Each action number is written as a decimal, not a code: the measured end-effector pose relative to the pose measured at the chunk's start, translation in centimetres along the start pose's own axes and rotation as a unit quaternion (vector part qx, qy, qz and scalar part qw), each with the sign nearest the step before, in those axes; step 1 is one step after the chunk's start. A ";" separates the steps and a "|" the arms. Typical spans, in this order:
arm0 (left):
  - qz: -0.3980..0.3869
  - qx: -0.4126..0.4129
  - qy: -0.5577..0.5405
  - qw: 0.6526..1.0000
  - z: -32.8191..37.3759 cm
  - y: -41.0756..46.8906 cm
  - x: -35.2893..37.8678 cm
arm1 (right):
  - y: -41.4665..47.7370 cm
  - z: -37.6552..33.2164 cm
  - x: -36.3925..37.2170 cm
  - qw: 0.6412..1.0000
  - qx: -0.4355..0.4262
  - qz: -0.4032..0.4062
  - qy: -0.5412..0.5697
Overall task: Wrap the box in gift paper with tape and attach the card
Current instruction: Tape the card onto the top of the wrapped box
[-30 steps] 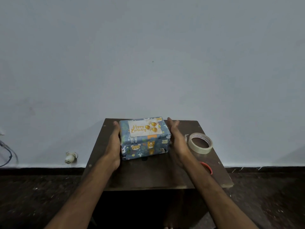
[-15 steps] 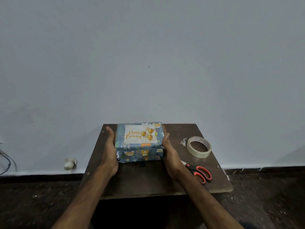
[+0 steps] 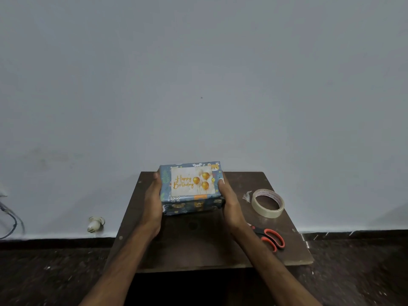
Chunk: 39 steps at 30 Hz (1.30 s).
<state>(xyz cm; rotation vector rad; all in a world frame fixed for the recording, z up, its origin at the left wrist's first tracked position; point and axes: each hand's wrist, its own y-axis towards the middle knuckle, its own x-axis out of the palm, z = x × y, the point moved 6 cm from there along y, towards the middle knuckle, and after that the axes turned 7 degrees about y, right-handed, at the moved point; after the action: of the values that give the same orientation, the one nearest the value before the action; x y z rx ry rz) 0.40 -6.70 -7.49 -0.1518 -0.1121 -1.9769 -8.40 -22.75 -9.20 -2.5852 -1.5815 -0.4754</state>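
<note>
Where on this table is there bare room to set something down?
Bare: near strip of table between wrapped box and front edge, and the left strip beside the left hand. Crowded: right side, with tape roll and scissors.

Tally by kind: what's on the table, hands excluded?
wrapped box: 1
card, on the box top: 1
tape roll: 1
scissors: 1
crumpled clear scrap: 1
Total: 5
</note>
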 end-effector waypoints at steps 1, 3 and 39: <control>0.001 0.010 0.004 1.000 0.0 0.3 -0.2 | 0.0 0.3 -0.1 1.000 -0.006 0.002 -0.002; -0.007 0.032 0.010 0.999 -0.2 1.1 -0.7 | 0.0 0.7 -0.4 1.000 -0.019 0.011 -0.002; 0.097 0.367 0.322 0.868 4.7 -1.5 2.7 | 4.2 -2.5 -9.6 0.722 -0.015 0.031 -0.691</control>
<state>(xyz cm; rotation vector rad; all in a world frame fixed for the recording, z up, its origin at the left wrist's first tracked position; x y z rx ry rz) -1.84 -7.84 -2.41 0.9488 -0.3831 -1.5653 -9.33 -33.45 -9.24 -2.9772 -1.5002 1.8851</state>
